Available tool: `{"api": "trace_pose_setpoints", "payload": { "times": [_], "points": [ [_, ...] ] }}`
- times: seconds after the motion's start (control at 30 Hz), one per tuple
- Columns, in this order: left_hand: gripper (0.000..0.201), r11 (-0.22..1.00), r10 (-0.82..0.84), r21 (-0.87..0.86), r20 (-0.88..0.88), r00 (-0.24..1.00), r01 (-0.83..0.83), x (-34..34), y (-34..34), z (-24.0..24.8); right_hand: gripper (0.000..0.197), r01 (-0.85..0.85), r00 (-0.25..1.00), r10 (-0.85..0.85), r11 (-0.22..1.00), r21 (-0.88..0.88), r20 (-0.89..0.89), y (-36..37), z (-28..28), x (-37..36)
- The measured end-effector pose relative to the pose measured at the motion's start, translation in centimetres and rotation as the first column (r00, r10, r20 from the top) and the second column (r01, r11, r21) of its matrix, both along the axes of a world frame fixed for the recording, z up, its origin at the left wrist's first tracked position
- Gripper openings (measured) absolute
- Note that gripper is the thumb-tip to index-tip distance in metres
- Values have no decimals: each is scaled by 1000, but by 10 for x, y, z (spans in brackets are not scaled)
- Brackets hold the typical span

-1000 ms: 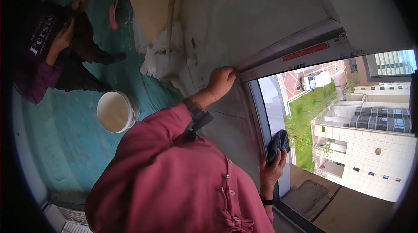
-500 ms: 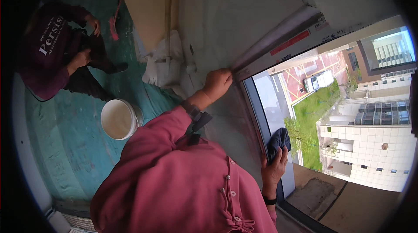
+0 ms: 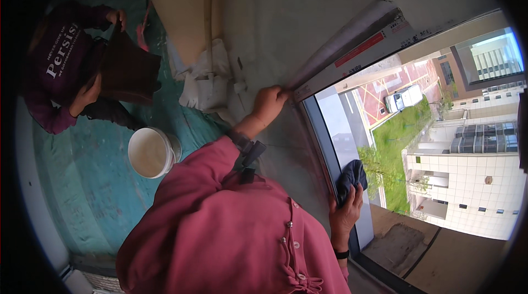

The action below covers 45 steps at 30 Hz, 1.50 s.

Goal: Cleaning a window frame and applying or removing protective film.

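My right hand (image 3: 345, 212) is closed on a dark, bunched cloth (image 3: 352, 179), pressed against the dark inner edge of the window frame (image 3: 329, 151) beside the glass. My left hand (image 3: 269, 107), arm stretched forward, is curled at the corner of the frame, by its pale strip with a red label (image 3: 359, 53); its fingertips are partly hidden. Pink sleeves cover both arms, and a dark band with a small device (image 3: 247, 148) sits at the left wrist.
A white bucket (image 3: 151, 152) stands on the green floor covering (image 3: 99, 184). To the left, another person (image 3: 66, 68) in a dark purple top holds up a dark brown cloth-like piece (image 3: 132, 68). White sacks (image 3: 208, 82) lie by a tan board (image 3: 179, 5). Buildings and a white truck (image 3: 404, 99) show outside.
The other person has raised a dark brown cloth-like piece in front of them. My left hand has shifted slightly left in the picture; my right hand and the cloth stay nearly in place.
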<state>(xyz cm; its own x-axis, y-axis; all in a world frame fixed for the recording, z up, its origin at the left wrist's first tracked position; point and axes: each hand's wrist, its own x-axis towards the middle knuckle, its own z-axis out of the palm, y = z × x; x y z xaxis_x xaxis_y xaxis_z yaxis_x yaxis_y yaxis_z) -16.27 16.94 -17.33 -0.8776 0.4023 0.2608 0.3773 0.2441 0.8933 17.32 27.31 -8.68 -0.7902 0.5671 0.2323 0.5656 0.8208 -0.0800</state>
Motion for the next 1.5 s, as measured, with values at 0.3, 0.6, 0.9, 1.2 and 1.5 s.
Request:
{"api": "trace_pose_setpoints", "payload": {
  "times": [0.3, 0.6, 0.9, 1.2, 1.5],
  "points": [
    [18, 997, 43, 69, -34, 998, -41, 0, 9, -3, 58, -3, 1000, 3, 1000, -1, -10, 1, 0, 0],
    [8, 997, 8, 70, -291, 957, 13, 15, 8, 9, 57, -6, 1000, 6, 1000, -12, -16, 0, -3, 1],
    [25, 952, -35, 282, 478, 878, -116, 3, -21, -6, 59, -7, 1000, 7, 1000, 13, -3, 1, -4, 2],
    [25, 970, 95, 225, -14, 995, -90, 34, 0, 7, 59, -7, 1000, 7, 1000, 9, -4, 2, -5, 4],
    [8, 912, 164, 354, 153, 975, -209, 30, 18, -14, 58, -23, 999, 23, 1000, -7, -30, 0, -3, 1]
  ]
}}
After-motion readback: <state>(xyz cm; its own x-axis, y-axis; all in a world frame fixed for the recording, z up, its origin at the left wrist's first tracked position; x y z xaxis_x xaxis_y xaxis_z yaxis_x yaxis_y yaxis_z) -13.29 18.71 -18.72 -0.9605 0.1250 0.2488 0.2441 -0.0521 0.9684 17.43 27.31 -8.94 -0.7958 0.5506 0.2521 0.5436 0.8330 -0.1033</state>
